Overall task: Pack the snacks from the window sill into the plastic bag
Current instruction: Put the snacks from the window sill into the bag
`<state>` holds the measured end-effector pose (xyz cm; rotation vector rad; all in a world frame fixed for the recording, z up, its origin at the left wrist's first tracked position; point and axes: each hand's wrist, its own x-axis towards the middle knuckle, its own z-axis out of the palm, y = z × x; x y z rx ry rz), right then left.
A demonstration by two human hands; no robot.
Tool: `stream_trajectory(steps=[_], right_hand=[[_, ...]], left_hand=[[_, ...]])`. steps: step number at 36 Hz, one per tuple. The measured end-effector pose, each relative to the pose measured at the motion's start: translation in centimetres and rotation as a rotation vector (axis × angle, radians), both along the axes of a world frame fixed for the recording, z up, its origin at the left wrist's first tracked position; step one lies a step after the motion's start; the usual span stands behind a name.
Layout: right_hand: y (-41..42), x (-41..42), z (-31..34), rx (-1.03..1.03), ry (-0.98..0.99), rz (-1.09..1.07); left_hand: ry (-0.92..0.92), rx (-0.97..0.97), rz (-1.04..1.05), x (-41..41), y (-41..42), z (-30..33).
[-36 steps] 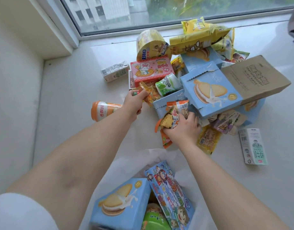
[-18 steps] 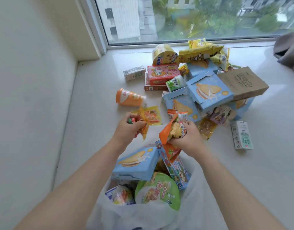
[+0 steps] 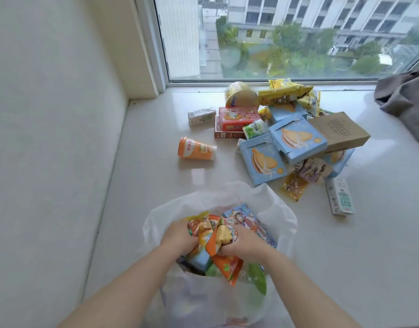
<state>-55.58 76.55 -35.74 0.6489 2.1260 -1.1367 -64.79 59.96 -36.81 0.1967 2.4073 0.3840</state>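
**sillpacker:** Mid-drop right now. Both hands are over the mouth of the plastic bag. The left hand has its grip curled round a crinkly yellow-orange packet, and the right hand is bunched round a fistful of small orange wrappers. Tips?

**crumbs_ok:** I'd push them down into the gaps instead of letting go up top. There's a cartoon-print box standing on edge in there and a blue box under your left wrist, so loose packets will probably perch on them and slide back out. Release low, one hand at a time, and keep the rim from folding inward, since that thin film looks floppy.

**sillpacker:** Fair. How much is left, you reckon?

**crumbs_ok:** Most of it, I'd say. The pile is on the window sill well beyond the bag: two blue biscuit boxes, a brown carton leaning on them, a pink box, yellow bags by the glass. An orange cup lies on its side apart to the left, and a small white carton sits off to the right.
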Motion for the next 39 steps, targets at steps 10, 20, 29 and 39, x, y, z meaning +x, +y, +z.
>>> stream_trajectory(steps=[10, 20, 29, 39], right_hand=[[-3.0, -1.8, 0.6, 0.406, 0.003, 0.059], [-2.4, -2.5, 0.4, 0.552, 0.091, 0.330], [3.0, -2.2, 0.3, 0.804, 0.429, -0.186], [8.9, -1.0, -0.5, 0.784, -0.140, -0.305]], left_hand=[[-0.055, -0.248, -0.319, 1.3, -2.2, -1.6], [0.361, 0.103, 0.010, -1.8, -1.5, 0.2], [0.227, -0.323, -0.020, -5.3, -1.2, -1.6], [0.294, 0.064, 0.181, -5.5, -1.8, -0.7]])
